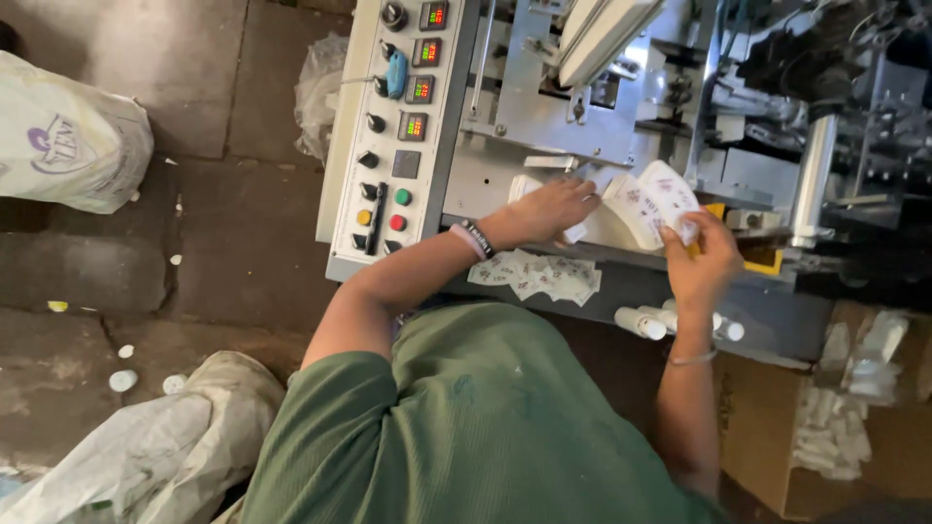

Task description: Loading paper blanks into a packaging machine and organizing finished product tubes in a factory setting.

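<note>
Green shirt [466, 427] nearest; my right hand [701, 257] pinches the fanned stack of printed paper blanks [649, 202] at the machine ledge [621, 267], my left hand [551, 209] pressing flat beside it. Light, flimsy; best gripped at edges.

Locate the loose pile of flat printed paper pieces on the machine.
In the head view, the paper pieces lie on the machine's front ledge, just below the left hand, right of the control panel.

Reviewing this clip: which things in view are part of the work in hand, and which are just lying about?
In hand:
- fanned stack of printed paper blanks, held by right hand
- left hand resting on the blanks by the machine bed

Lying about:
- loose blanks on the ledge
- white sacks
- cardboard box
- control panel
</note>
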